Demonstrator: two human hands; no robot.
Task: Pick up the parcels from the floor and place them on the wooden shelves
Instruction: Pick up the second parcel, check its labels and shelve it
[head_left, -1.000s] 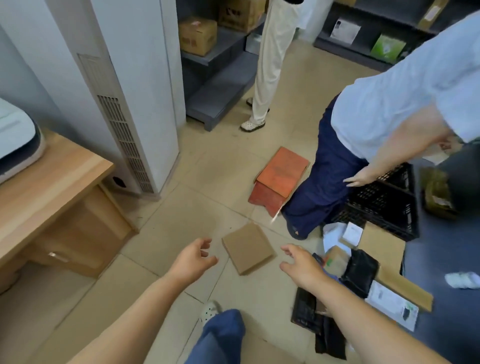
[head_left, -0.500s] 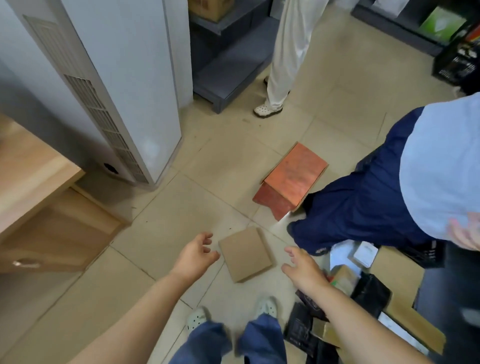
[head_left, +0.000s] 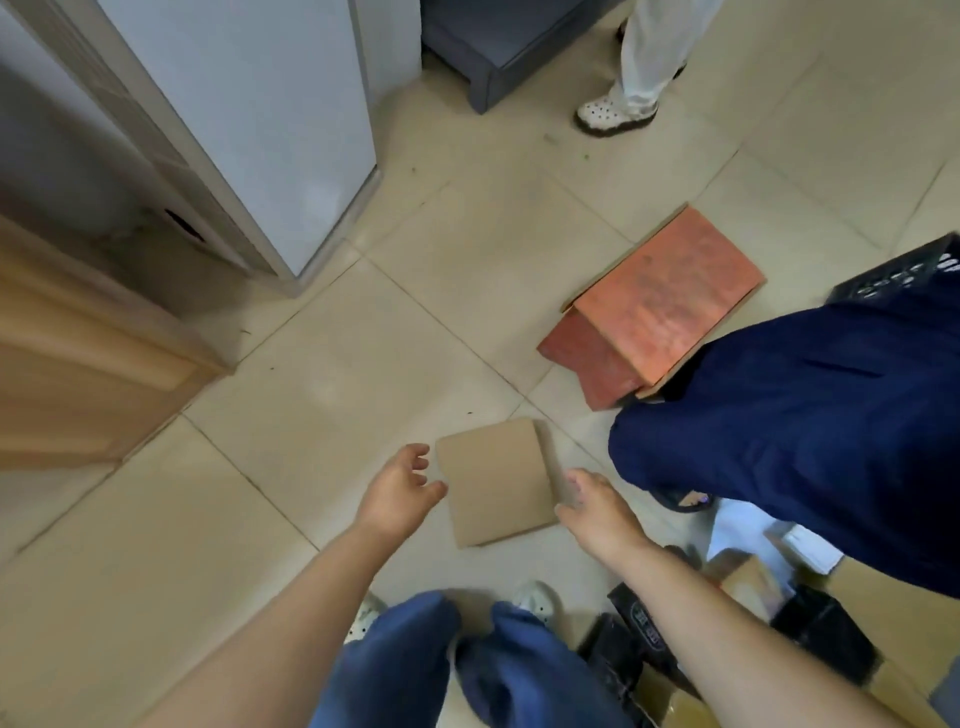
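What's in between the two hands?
The flat brown cardboard parcel lies on the floor tiles between the left hand and the right hand, as the head view shows. Neither hand grips it yet.

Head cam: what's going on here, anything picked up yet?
Not yet. The person is bent over a flat brown cardboard parcel lying on the tiled floor, with the left hand and right hand open on either side of it, neither gripping. A red-orange parcel lies further off, beside another person's dark blue trouser leg. More parcels are heaped at lower right.
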